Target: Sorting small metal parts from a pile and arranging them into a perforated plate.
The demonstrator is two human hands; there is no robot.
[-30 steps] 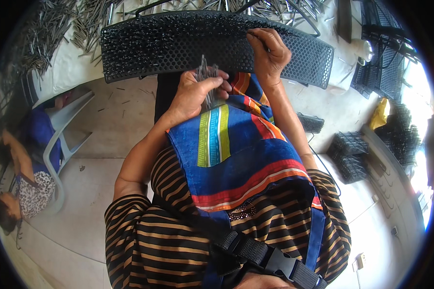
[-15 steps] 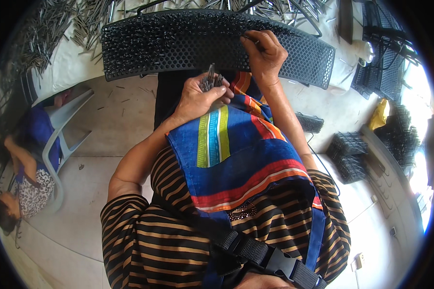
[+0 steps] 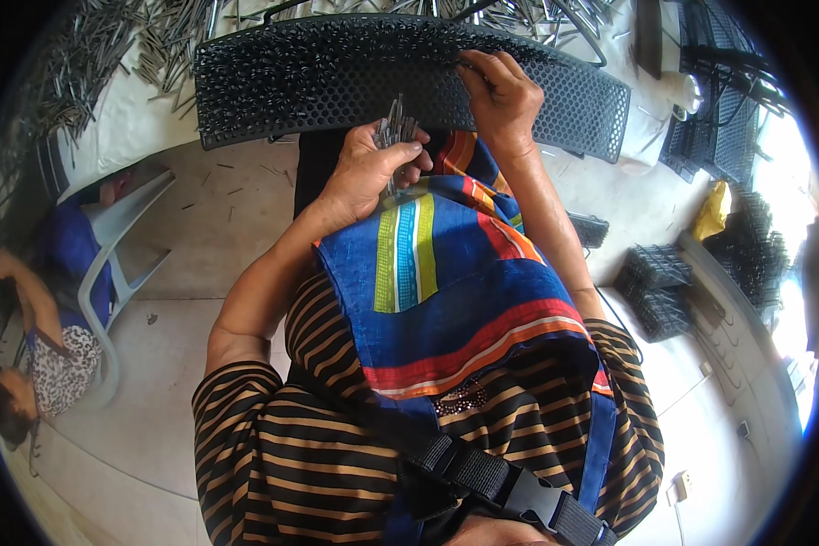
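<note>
A long black perforated tray (image 3: 555, 107) with rows of round holes lies across in front of me. Its left part and far edge are filled with upright thin dark metal pins; holes at the near middle and right show bare. My left hand (image 3: 373, 166) is closed round a bunch of thin metal pins (image 3: 395, 132), their ends sticking up past the thumb, just short of the tray's near edge. Over the tray, right of its middle, my right hand (image 3: 505, 100) pinches thumb and fingertips together at the holes. Whatever sits between those fingertips is too small to make out.
Loose metal pins (image 3: 168, 50) are heaped on the pale-covered table behind and left of the tray. Black wire racks (image 3: 660, 278) stack on the floor at right, near a yellow bag (image 3: 714, 211). Another person (image 3: 59, 355) sits by a grey chair (image 3: 107, 273) at left.
My left hand has risen slightly toward the tray with its bunch of pins. My right hand's fingertips have shifted slightly, still pinched over the holes.
</note>
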